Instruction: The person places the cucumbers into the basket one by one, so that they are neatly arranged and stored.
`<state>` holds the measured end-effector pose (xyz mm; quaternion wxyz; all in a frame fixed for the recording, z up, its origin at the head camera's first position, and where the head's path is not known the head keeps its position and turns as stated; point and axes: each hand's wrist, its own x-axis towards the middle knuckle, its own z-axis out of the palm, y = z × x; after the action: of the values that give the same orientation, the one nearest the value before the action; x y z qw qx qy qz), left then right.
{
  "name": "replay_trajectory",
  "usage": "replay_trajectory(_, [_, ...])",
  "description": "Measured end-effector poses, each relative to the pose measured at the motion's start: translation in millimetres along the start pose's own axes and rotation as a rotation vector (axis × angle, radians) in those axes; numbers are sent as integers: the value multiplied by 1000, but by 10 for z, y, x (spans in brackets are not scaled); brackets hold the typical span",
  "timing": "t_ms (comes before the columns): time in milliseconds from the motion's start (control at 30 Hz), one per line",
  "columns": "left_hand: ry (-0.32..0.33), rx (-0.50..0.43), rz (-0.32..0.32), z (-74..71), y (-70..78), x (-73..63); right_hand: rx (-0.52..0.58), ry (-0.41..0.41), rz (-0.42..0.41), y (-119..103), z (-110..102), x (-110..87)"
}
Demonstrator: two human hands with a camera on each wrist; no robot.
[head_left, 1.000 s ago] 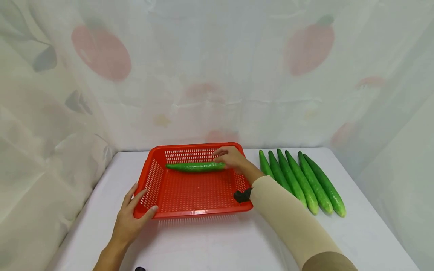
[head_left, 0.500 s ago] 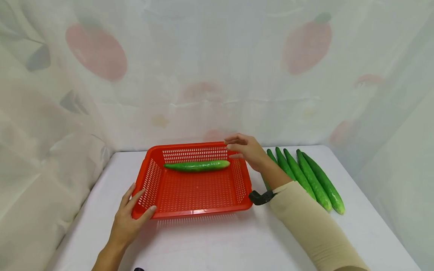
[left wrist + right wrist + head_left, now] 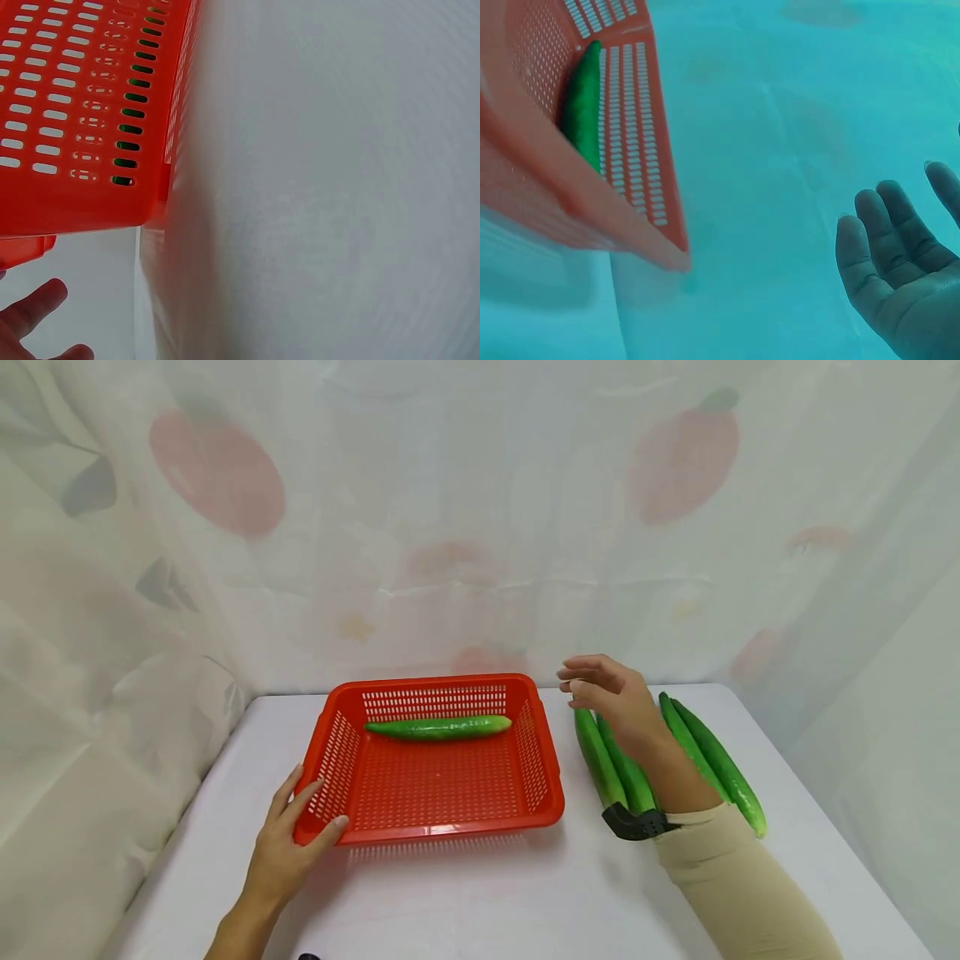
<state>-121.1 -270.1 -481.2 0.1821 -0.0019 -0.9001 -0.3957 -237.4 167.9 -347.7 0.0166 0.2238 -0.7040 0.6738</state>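
Observation:
A red perforated plastic basket (image 3: pixel 442 832) stands on the white table, with one green cucumber (image 3: pixel 438 728) lying crosswise along its back wall. At the basket's front left corner rests my left hand (image 3: pixel 283 847), fingers spread along the left rim and thumb over the front rim. Above the row of loose cucumbers (image 3: pixel 597 756) to the right of the basket hovers my right hand (image 3: pixel 618 702), relaxed and holding nothing. My right forearm hides the middle of that row. In the right wrist view, the right hand's fingers (image 3: pixel 870 247) are apart from the basket.
White cloth printed with faded fruit hangs as a back wall (image 3: pixel 480 610) and along both sides. A small dark object (image 3: pixel 308 957) shows at the bottom edge of the head view. White tabletop (image 3: pixel 480 902) lies in front of the basket.
My right hand has let go of the cucumber in the basket and moved right, out over the loose cucumbers. The left hand has stayed at the basket's corner.

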Motion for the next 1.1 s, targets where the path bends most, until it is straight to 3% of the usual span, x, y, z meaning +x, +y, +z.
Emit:
replay_trajectory(600, [-5,-10,-8,2,16,-2,5,69,-227,-237,-536,-540])
replay_trajectory(900, [-12,-4,-16,-38,34,-1,42,117,-243,-290,-714,-707])
replay_trajectory(1100, [-25,6,-36,-14,21,0,87,139,-305,-269,-847,-802])
